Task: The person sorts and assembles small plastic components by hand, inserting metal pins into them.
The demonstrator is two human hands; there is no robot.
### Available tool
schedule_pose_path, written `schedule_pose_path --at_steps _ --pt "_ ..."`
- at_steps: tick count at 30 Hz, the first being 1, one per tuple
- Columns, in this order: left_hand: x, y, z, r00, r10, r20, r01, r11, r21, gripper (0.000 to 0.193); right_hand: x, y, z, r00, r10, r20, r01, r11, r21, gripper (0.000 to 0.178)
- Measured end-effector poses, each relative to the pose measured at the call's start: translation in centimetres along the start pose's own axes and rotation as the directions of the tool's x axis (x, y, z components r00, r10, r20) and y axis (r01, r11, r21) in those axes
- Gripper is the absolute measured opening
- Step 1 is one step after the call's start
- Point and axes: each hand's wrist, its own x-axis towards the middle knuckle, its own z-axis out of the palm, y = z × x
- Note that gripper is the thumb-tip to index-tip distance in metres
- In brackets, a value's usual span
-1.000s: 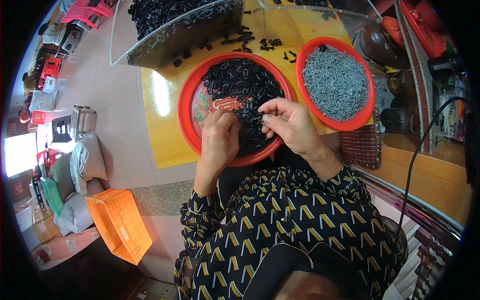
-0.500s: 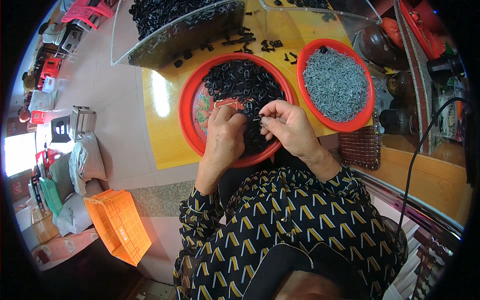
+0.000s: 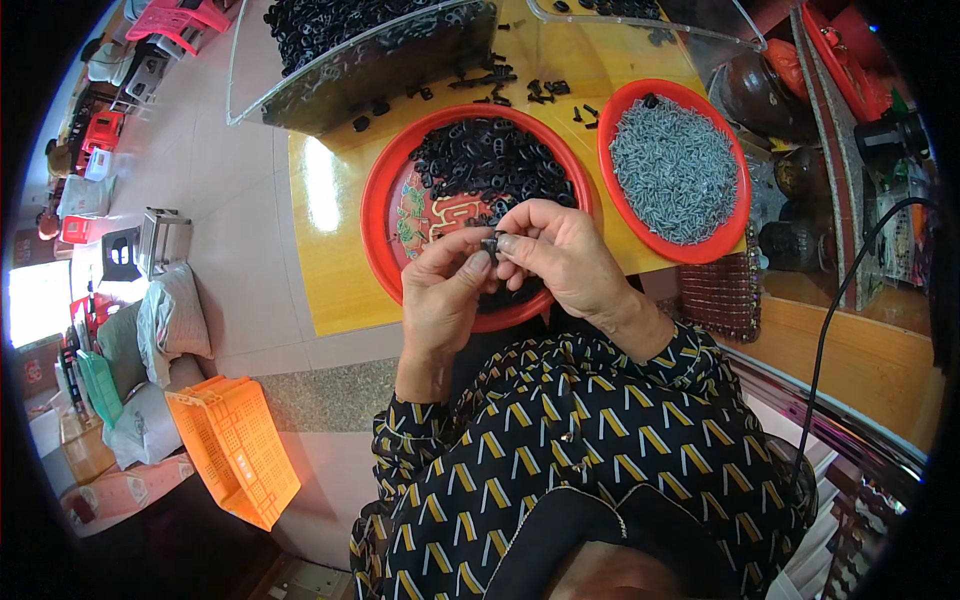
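The left grip (image 3: 438, 292) pinches a small black part (image 3: 489, 245) at its fingertips.

Glossy yellow tabletop (image 3: 338, 285), glaring white near its left edge. By its right edge, I see shiny metal screws (image 3: 675, 170) in a smooth plastic dish (image 3: 690, 253). At the far left corner, a clear plastic bin (image 3: 400, 75); nearer, black plastic pieces (image 3: 490, 160) in a red plastic tray (image 3: 375, 220).
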Motion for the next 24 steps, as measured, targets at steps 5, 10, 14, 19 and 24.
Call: schedule_pose_path --at_steps 5,10,14,19,24 --pt "-0.4 0.3 -0.1 0.997 0.050 0.064 -0.060 0.986 0.153 0.028 0.0 0.0 0.0 1.000 0.007 0.002 -0.007 1.000 -0.006 0.009" --pt "-0.6 0.3 -0.2 0.998 0.052 0.028 -0.054 0.996 0.067 0.029 -0.3 -0.1 0.1 1.000 0.019 -0.025 -0.019 1.000 -0.018 0.010" --pt "-0.6 -0.2 -0.6 0.995 0.091 0.042 -0.090 0.995 -0.031 0.030 -0.7 -0.5 0.0 0.995 0.015 -0.094 -0.034 0.980 -0.198 0.009" --pt "-0.7 -0.1 -0.5 0.992 0.117 0.054 -0.114 0.992 -0.046 0.031 -1.1 -0.5 0.3 0.997 -0.025 -0.072 0.005 0.963 -0.270 0.009" --pt "-0.8 -0.2 -0.5 0.990 0.137 0.037 -0.139 0.988 0.062 0.032 -1.1 -0.2 0.4 0.995 -0.069 -0.075 0.041 0.942 -0.332 0.007"
